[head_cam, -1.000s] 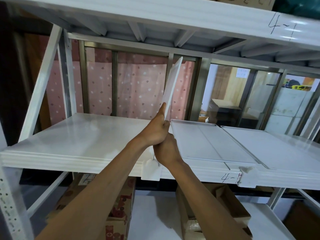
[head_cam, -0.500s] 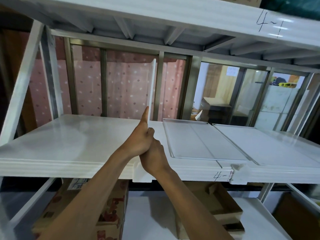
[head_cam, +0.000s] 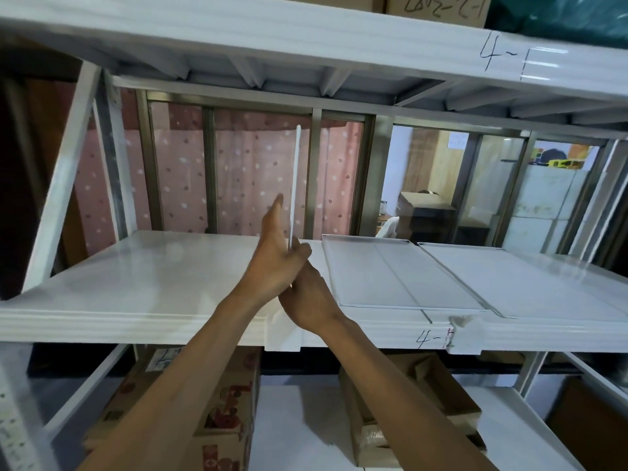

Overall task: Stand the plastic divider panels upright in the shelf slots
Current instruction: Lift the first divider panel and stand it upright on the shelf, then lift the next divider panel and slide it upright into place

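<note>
A thin clear divider panel stands upright and edge-on at the middle of the white shelf. My left hand presses flat against its left face, fingers pointing up. My right hand holds its lower front edge from the right, fingers curled around it. Two more divider panels lie flat on the shelf: one just right of my hands, another further right. A white front clip sits under my hands, partly hidden, and a second clip is on the shelf's front lip to the right.
The upper shelf hangs close above the panel's top. Shelf uprights stand at the left. Behind is a window frame with a pink dotted curtain. Cardboard boxes sit on the lower shelf beneath my arms.
The panel has swung from a rightward lean to vertical, seen edge-on. My left hand has flattened against it, fingers stretched higher. The view has shifted slightly.
</note>
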